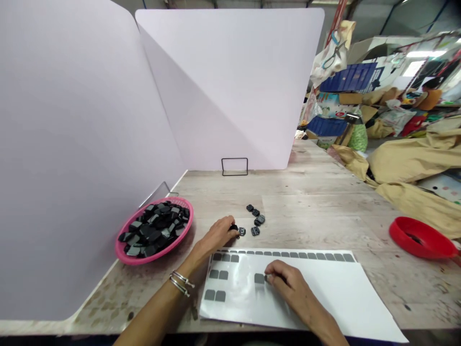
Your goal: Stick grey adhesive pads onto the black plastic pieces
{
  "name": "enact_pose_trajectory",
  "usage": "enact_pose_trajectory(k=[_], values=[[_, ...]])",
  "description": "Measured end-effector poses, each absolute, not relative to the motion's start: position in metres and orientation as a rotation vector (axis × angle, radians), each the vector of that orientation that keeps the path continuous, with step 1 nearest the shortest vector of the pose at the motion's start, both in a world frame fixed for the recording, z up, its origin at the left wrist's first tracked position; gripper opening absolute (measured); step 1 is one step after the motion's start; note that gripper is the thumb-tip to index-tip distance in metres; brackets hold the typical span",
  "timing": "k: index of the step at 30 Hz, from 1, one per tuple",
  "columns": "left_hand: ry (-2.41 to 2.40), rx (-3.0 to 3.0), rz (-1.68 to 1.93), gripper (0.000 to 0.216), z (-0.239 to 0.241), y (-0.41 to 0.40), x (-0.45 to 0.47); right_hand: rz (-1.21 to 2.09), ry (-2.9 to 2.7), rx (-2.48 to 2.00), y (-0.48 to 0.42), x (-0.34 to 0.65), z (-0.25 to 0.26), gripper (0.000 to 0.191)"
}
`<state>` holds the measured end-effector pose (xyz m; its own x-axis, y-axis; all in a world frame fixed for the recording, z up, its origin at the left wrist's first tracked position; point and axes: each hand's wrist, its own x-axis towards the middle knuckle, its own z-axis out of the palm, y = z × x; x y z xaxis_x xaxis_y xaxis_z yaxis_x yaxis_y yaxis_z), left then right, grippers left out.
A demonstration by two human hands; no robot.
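My left hand (220, 232) reaches past the top edge of the sticker sheet (245, 307), its fingers closed on a small black plastic piece (234, 227). Touching or very near that hand lies another black slotted piece (242, 231). In a thumb-and-finger pinch, my right hand (286, 281) holds the edge of a grey sticker (259, 278) with two rounded corners, just over the sheet. Several more grey stickers (218, 275) remain on the sheet's left part and along its top. Beyond the hands, a few black pieces (255, 231) lie loosely on the table.
A pink basket (190, 226) heaped with black and grey pieces stands at left. A red bowl (418, 242) sits at right on the wooden table (306, 192). White panels (230, 86) rise at the back and left. Tan cloth (414, 158) piles up beyond the right edge; a person (430, 98) is far off.
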<state>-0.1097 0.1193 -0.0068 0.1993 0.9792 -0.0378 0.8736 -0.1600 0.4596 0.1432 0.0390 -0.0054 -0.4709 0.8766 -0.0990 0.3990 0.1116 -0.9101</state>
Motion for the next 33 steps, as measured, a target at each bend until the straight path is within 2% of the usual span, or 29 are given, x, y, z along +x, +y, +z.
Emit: enact_pose_trajectory(k=[9,13,17,20,24,28,33], values=[[1.767,1.867,0.675,0.021,0.007,0.103,-0.103,1.434,-1.770,-1.183,0.042,0.138,-0.001,0.015],[1.565,1.563,0.776,0.032,0.021,0.070,-0.090,1.570,-1.583,-1.148,0.044,0.134,-0.005,0.015],[1.171,0.956,0.861,0.025,0.020,0.030,-0.070,1.838,-1.367,-1.010,0.038,0.133,-0.007,0.033],[1.061,0.845,0.774,0.024,0.017,0.015,-0.058,1.923,-1.400,-0.924,0.029,0.134,-0.001,0.046],[1.018,0.816,0.738,0.026,0.015,0.015,-0.048,1.909,-1.541,-0.879,0.020,0.136,0.009,0.050],[0.945,0.747,0.820,0.021,0.012,0.019,-0.041,1.919,-1.447,-0.982,0.015,0.139,0.009,0.051],[0.919,0.697,0.878,0.039,0.009,0.013,-0.035,2.008,-1.266,-0.983,0.013,0.144,-0.004,0.056]])
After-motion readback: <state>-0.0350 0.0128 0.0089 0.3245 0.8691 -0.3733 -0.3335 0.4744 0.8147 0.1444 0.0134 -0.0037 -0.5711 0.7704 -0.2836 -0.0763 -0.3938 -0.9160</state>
